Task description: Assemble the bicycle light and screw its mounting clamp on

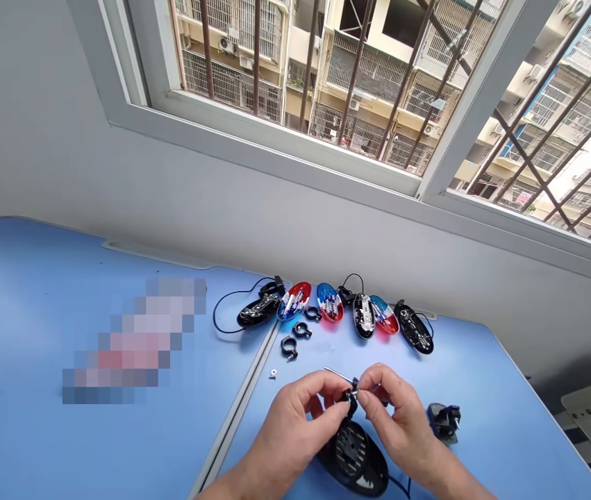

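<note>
My left hand is closed on a small black clamp at the upper end of a black oval housing, which has a round ribbed base and a cable. The fingertips of my right hand pinch a small shiny screw against that clamp. Just behind the fingertips a thin metal shaft points left, like a screwdriver's; its other end is hidden by my right hand, so whether it is held or lying cannot be told. A tiny metal screw lies left of my hands.
Several black ring clamps sit beyond my hands. Behind them lie black housings with cables and red-blue shells holding batteries. A black bracket rests at right. A seam divides the blue table; a blurred patch is at left.
</note>
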Available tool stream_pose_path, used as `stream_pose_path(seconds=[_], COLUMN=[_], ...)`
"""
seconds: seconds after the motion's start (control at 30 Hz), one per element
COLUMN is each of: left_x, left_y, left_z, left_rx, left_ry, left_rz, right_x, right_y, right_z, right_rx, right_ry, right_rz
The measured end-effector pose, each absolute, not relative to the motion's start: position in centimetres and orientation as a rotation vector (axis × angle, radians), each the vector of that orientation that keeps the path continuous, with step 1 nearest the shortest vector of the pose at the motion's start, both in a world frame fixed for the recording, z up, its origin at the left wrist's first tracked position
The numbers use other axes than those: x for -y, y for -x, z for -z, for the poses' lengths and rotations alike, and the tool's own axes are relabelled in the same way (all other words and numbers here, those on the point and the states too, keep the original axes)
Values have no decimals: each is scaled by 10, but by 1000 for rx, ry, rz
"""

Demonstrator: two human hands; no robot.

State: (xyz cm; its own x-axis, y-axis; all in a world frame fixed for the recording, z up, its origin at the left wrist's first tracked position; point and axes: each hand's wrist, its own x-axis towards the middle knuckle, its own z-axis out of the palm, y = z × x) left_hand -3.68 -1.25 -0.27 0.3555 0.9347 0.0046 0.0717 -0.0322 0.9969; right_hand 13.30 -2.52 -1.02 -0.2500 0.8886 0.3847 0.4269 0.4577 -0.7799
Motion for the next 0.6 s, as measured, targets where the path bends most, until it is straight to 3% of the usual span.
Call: stream_pose_path(seconds=[0.6], left_x=[13], left_y=[36], left_z=[9], left_rx=[-1025], left_ry=[-1603], left_rz=[-1111], right_x=[29], right_y=[-118], right_z=[15], right_rx=[1470], right_ry=[1324], right_rz=[-993])
